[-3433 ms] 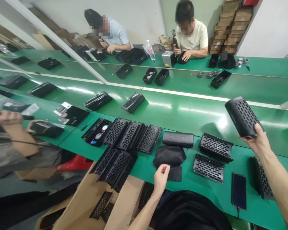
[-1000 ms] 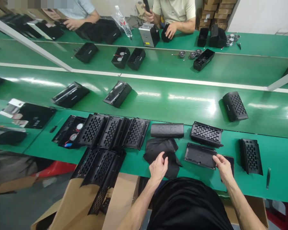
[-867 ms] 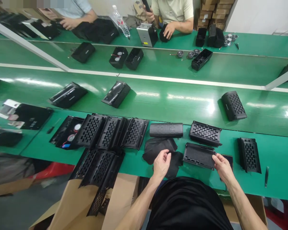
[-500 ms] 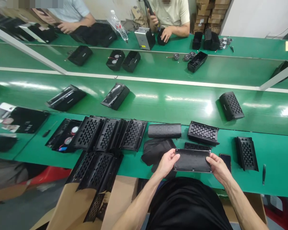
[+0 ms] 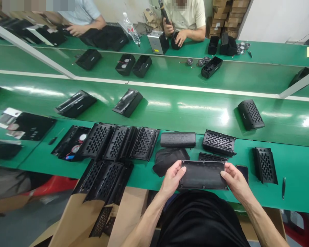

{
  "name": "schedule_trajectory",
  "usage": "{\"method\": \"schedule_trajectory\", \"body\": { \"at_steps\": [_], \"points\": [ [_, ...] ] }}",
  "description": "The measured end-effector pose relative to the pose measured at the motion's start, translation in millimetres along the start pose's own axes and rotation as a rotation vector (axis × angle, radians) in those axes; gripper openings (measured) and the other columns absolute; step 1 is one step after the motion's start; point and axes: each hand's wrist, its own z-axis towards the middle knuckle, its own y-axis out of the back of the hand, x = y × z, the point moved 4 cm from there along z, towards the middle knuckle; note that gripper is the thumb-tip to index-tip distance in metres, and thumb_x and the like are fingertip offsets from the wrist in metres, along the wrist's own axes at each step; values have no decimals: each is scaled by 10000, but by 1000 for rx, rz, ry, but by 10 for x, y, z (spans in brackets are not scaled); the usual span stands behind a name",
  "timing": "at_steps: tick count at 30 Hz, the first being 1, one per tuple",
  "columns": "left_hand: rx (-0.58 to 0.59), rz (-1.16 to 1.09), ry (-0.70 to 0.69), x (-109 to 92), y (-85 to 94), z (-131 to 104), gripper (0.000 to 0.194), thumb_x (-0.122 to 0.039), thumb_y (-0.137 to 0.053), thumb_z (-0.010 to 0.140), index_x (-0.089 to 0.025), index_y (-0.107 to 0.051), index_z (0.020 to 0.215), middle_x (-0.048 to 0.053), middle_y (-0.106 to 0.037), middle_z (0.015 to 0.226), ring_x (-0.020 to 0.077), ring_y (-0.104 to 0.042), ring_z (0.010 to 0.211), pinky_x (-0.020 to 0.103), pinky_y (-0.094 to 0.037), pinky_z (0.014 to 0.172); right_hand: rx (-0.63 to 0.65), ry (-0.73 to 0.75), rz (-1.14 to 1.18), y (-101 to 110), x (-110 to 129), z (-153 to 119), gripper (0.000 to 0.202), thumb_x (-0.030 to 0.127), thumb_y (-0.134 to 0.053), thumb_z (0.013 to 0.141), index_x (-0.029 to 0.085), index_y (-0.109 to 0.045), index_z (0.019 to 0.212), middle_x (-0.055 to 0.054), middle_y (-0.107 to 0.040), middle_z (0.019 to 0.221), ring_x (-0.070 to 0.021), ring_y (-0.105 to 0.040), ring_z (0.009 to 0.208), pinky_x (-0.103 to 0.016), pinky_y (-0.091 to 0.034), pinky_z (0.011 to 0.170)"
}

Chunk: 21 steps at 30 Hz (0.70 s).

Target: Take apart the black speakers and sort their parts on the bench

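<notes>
The left hand (image 5: 172, 178) and the right hand (image 5: 235, 179) are pinching opposite short ends of a black panel (image 5: 203, 175), so each grip is holding one end, thumb on the panel's face. The panel is lying between them by the near edge of the green worktop (image 5: 301, 171); whether it is touching the surface, I cannot tell.

Under the worktop at left, a cardboard box (image 5: 73, 221) is holding a slotted strip (image 5: 101, 221) beside dark pieces too shadowed to make out. Above it, an open housing (image 5: 65, 145) is containing round parts, wiring and a blue piece, while stacked grilles (image 5: 97, 140) are overlapping its right side. Farther off, one casing (image 5: 125, 64) is holding two round parts; its neighbour (image 5: 142, 66) is showing only a dark interior.

The held panel is partly covering a slotted panel (image 5: 212, 157), the right hand is hiding some of a phone (image 5: 243, 172), and the right arm is crossing a second box (image 5: 276, 220). The upper edge is cutting off two people across the way.
</notes>
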Motion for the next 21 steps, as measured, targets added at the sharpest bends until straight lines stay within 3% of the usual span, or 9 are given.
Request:
{"method": "schedule_trajectory", "body": {
  "at_steps": [8,13,21],
  "points": [
    [41,23,-53,-87,36,-97,544,-538,-687,924,-156,-673,1310,110,-764,1112,249,-697,1001,330,-543,915,-21,56,-37,47,55,-132,456,570,-909,720,250,-673,943,18,-581,798,-147,-504,682,-236,-454,613],
    [75,12,-71,-309,-6,-200,481,-509,-708,915,-173,-694,1258,114,-759,1117,254,-697,979,350,-543,943,-69,105,-16,45,193,-235,430,529,-942,697,257,-695,921,11,-580,804,-157,-517,732,-230,-478,663],
    [78,-58,-75,-645,-101,-364,438,-506,-729,904,-197,-716,1215,105,-767,1111,261,-712,969,332,-562,892,-88,97,38,-55,456,-435,397,568,-914,706,292,-709,905,19,-496,697,-136,-409,557,-238,-415,493]
  ]
}}
